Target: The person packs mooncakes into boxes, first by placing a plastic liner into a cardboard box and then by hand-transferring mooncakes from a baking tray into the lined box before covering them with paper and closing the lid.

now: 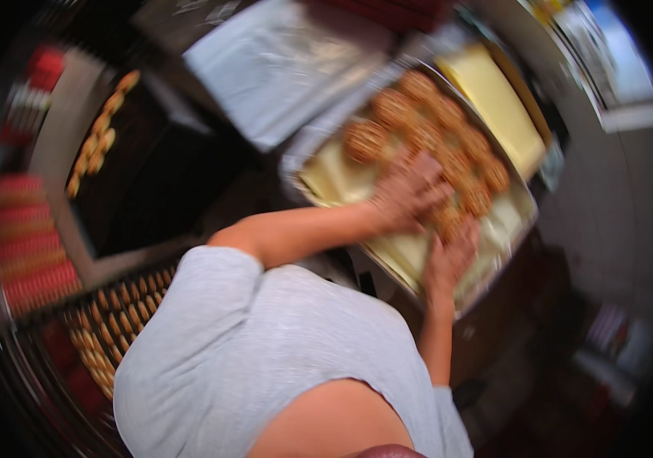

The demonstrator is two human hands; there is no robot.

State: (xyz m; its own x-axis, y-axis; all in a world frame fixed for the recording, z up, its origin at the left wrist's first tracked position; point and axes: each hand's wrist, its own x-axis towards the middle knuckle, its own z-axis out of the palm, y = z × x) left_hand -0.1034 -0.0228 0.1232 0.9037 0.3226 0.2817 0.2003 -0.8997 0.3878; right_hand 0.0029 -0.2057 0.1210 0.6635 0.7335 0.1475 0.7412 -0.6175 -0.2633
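Observation:
A shallow box (518, 255) lined with pale yellow paper lies before me, holding rows of golden-brown baked pastries (392, 109). My left hand (409, 194) reaches over the near side of the rows, its fingers on or against the pastries. At the lower end of the rows, my right hand (453, 255) touches them with its fingertips pointing up the picture. Blur hides whether either hand grips a pastry. Both hands are inside the box outline, close together but apart.
A whitish plastic sheet or bag (263, 74) lies beside the box. Yellow sheeting (495, 103) fills another box beyond. At left, a dark tray (149, 189) carries a line of small baked pieces (97, 140). More pieces (126, 309) stand in rows at lower left, near red stacked things (32, 240).

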